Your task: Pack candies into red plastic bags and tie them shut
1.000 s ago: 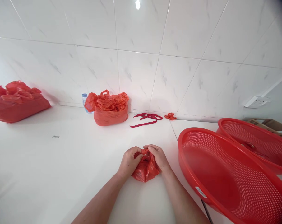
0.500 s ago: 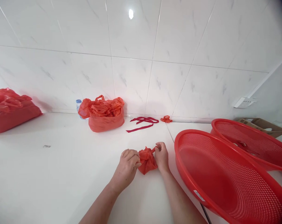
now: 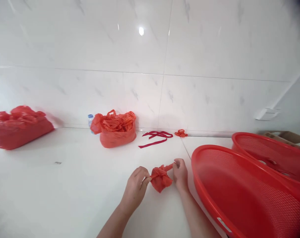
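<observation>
Between my two hands is a small red plastic bag (image 3: 160, 181), bunched up with a knot at its top, close to the white tabletop. My left hand (image 3: 138, 185) pinches one twisted end of the bag on its left. The opposite end is pinched by the fingertips of my right hand (image 3: 180, 172), drawn out to the upper right. Both ends look stretched taut away from the knot. What the bag contains, if anything, is hidden.
Two large red plastic baskets (image 3: 229, 188) stand at the right. Along the wall are two stuffed red bags (image 3: 118, 137), a bottle (image 3: 90, 118), dark red ribbon strips (image 3: 154, 140) and a small red plastic scrap (image 3: 181, 133). A cardboard box (image 3: 288, 138) sits at far right.
My hands have pulled the bag's two ends farther apart, and the knot now shows tighter at the top. The whole view has shifted slightly, with things appearing lower and more to the right.
</observation>
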Demonstrator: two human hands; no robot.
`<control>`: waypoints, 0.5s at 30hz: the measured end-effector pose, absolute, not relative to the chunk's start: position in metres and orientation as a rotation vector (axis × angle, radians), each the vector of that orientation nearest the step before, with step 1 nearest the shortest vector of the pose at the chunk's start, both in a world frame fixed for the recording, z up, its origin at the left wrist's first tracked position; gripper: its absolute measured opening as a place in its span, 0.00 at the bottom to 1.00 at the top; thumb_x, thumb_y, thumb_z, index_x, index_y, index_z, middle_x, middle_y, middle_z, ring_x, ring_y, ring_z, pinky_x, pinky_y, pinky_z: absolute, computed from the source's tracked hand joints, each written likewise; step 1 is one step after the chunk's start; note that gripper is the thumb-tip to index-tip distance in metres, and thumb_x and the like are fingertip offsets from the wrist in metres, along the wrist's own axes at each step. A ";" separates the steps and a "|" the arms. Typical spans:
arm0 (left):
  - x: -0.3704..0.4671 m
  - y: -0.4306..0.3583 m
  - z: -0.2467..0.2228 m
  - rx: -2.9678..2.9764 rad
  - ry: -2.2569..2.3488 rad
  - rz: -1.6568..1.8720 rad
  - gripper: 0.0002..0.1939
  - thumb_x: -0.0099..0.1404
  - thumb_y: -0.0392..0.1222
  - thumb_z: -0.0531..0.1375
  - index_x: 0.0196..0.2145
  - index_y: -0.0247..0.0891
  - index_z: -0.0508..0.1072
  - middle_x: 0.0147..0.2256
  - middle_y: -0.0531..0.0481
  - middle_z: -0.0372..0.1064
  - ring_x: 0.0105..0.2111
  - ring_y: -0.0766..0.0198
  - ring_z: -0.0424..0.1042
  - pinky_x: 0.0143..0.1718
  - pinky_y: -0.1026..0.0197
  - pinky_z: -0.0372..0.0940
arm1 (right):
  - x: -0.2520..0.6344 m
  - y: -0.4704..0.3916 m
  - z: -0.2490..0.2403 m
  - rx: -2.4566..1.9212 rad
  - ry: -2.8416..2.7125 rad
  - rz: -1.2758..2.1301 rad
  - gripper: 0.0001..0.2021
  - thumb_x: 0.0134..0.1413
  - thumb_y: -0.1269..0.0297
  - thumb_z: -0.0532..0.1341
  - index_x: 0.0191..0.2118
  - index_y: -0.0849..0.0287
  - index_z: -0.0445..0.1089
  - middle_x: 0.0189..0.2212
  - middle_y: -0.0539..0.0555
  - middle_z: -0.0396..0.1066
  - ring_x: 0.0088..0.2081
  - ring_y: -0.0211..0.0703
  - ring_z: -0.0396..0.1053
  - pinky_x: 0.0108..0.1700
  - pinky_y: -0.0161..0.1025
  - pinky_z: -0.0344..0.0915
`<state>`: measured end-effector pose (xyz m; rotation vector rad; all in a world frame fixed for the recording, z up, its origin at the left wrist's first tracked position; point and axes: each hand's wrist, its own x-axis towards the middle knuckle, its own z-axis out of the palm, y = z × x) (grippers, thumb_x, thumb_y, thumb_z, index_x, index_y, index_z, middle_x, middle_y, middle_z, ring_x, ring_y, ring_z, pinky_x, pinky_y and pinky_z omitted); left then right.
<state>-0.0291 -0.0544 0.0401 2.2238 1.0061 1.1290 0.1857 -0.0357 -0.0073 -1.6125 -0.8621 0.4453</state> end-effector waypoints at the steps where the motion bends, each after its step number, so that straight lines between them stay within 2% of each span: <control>1: -0.029 -0.054 0.039 2.179 1.010 1.141 0.08 0.65 0.35 0.50 0.27 0.40 0.62 0.30 0.50 0.64 0.31 0.63 0.64 0.34 0.60 0.62 | 0.187 -0.037 -0.007 -1.609 -0.859 0.449 0.10 0.43 0.62 0.54 0.36 0.55 0.63 0.36 0.55 0.70 0.40 0.48 0.67 0.41 0.41 0.61; 5: -0.026 -0.054 0.032 2.056 1.083 1.202 0.07 0.63 0.34 0.51 0.28 0.40 0.65 0.30 0.50 0.65 0.32 0.63 0.65 0.34 0.59 0.63 | 0.190 -0.039 -0.008 -1.625 -0.886 0.485 0.13 0.43 0.60 0.55 0.38 0.57 0.66 0.35 0.55 0.71 0.38 0.48 0.68 0.39 0.41 0.62; 7: -0.022 -0.054 0.027 2.007 1.134 1.215 0.07 0.60 0.34 0.54 0.36 0.41 0.68 0.37 0.48 0.67 0.39 0.61 0.67 0.40 0.57 0.64 | 0.188 -0.040 -0.010 -1.625 -0.952 0.538 0.14 0.43 0.59 0.56 0.38 0.56 0.66 0.34 0.54 0.71 0.36 0.47 0.69 0.37 0.40 0.62; 8: -0.020 -0.054 0.023 2.003 1.145 1.195 0.13 0.58 0.35 0.58 0.42 0.42 0.68 0.43 0.46 0.66 0.44 0.58 0.66 0.45 0.55 0.63 | 0.185 -0.040 -0.011 -1.611 -0.994 0.580 0.14 0.44 0.58 0.56 0.39 0.56 0.66 0.33 0.53 0.71 0.35 0.47 0.69 0.37 0.40 0.62; 10: -0.016 -0.054 0.016 2.051 1.128 1.088 0.33 0.48 0.41 0.67 0.53 0.44 0.63 0.54 0.43 0.59 0.54 0.52 0.60 0.52 0.50 0.60 | 0.176 -0.041 -0.012 -1.542 -1.081 0.700 0.15 0.44 0.57 0.57 0.40 0.57 0.66 0.30 0.51 0.71 0.34 0.46 0.69 0.36 0.39 0.63; 12: -0.012 -0.055 0.010 2.129 1.092 0.932 0.48 0.37 0.47 0.72 0.56 0.45 0.61 0.58 0.43 0.56 0.56 0.47 0.57 0.55 0.48 0.57 | 0.167 -0.043 -0.011 -1.434 -1.168 0.840 0.13 0.45 0.57 0.57 0.38 0.57 0.67 0.28 0.50 0.70 0.32 0.44 0.69 0.36 0.38 0.64; 13: -0.010 -0.055 0.008 2.157 1.081 0.866 0.48 0.35 0.49 0.72 0.55 0.46 0.62 0.56 0.44 0.58 0.54 0.47 0.59 0.54 0.48 0.58 | 0.163 -0.045 -0.010 -1.376 -1.203 0.906 0.12 0.45 0.58 0.58 0.35 0.57 0.67 0.27 0.49 0.70 0.32 0.43 0.69 0.36 0.38 0.64; 15: -0.008 -0.056 0.006 2.186 1.097 0.786 0.37 0.42 0.51 0.69 0.51 0.47 0.66 0.49 0.48 0.67 0.47 0.51 0.66 0.48 0.52 0.62 | 0.160 -0.047 -0.009 -1.282 -1.222 1.024 0.10 0.44 0.57 0.61 0.31 0.58 0.68 0.27 0.49 0.70 0.32 0.43 0.69 0.36 0.37 0.65</control>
